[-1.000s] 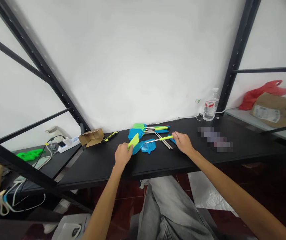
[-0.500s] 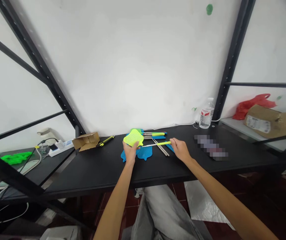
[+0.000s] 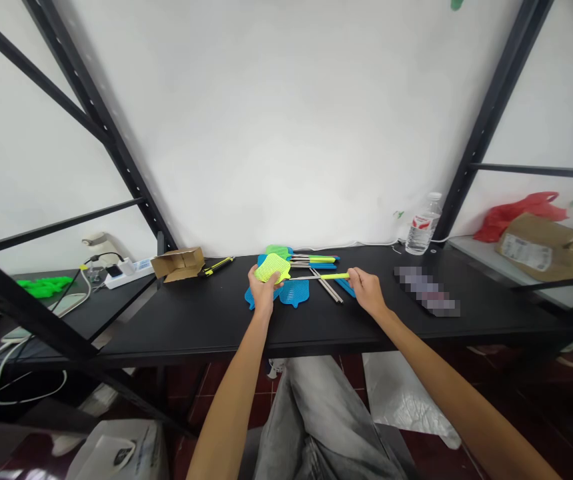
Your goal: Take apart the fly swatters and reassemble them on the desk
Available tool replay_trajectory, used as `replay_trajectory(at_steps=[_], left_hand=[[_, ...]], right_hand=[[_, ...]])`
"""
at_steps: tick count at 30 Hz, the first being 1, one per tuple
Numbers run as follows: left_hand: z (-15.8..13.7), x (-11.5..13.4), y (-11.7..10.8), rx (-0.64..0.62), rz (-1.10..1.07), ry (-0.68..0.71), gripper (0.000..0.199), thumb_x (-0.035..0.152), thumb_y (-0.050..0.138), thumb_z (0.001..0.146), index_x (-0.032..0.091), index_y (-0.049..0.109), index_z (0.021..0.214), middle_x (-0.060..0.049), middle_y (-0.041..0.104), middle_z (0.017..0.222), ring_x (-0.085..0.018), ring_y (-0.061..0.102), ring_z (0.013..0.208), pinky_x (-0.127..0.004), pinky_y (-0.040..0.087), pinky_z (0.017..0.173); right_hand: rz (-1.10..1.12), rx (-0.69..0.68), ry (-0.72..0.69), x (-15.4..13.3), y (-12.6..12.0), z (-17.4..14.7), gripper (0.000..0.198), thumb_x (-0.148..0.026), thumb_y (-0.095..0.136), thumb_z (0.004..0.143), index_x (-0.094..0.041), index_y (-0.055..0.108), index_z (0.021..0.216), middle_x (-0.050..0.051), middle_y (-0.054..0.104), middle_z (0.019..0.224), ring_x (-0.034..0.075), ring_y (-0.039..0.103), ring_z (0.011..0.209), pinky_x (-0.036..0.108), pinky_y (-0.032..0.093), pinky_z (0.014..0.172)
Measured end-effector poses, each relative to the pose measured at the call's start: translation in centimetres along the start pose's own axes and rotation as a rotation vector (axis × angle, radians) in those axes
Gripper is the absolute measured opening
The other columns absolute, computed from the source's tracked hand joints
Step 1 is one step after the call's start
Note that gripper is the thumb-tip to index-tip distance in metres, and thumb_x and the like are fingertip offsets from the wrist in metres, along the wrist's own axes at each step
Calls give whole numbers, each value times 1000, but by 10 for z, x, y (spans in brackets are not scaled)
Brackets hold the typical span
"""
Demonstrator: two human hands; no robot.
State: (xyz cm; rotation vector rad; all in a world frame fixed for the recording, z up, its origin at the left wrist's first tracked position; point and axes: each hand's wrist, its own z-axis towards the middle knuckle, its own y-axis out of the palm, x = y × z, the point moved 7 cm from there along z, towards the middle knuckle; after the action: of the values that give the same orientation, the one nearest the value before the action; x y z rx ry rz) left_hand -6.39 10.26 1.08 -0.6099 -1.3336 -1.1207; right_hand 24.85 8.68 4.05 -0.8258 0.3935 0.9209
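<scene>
A yellow-green fly swatter (image 3: 273, 267) with a perforated head and a thin metal rod is held level between my two hands. My left hand (image 3: 263, 291) is closed around the base of its head. The fingers of my right hand (image 3: 366, 289) are closed on the end of its yellow grip. Beneath and beside the left hand lie blue swatter heads (image 3: 295, 292). Behind the held swatter is a stack of finished-looking swatters (image 3: 322, 259) in green, yellow and blue. Several bare metal rods (image 3: 330, 289) lie on the black table under the held rod.
An open cardboard box (image 3: 180, 265) and a black-and-yellow cutter (image 3: 218, 267) lie to the left, near a white power strip (image 3: 130, 272). On the right are a water bottle (image 3: 423, 225) and a blurred-out item (image 3: 427, 291). Black shelf posts (image 3: 486, 120) flank the table (image 3: 191, 327).
The camera view has shifted slightly. Both hands keep their hold on the yellow-green fly swatter, which stays stretched between them.
</scene>
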Motion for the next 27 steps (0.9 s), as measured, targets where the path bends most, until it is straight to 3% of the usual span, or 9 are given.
replay_trajectory(at_steps=[9, 20, 27], left_hand=[[1, -5, -2, 20, -56, -66, 84, 24, 79, 77, 25, 29, 145, -17, 57, 132, -21, 74, 83, -33, 64, 69], [-1, -7, 1, 5, -179, -103, 83, 20, 82, 72, 24, 33, 139, -16, 61, 124, -19, 73, 72, -29, 61, 60], [-3, -5, 5, -74, -180, -106, 77, 26, 73, 81, 24, 28, 143, -17, 60, 125, -21, 74, 73, -32, 61, 63]], right_hand=[[10, 21, 14, -1, -3, -2, 47, -48, 34, 102, -23, 48, 64, 1, 60, 59, 16, 56, 56, 28, 38, 62], [18, 53, 17, -3, -5, -2, 47, -46, 36, 102, -22, 48, 63, -1, 57, 58, 14, 52, 53, 26, 36, 61], [-28, 123, 11, -4, -10, -2, 46, -45, 37, 102, -23, 46, 62, -1, 57, 57, 14, 52, 52, 27, 34, 59]])
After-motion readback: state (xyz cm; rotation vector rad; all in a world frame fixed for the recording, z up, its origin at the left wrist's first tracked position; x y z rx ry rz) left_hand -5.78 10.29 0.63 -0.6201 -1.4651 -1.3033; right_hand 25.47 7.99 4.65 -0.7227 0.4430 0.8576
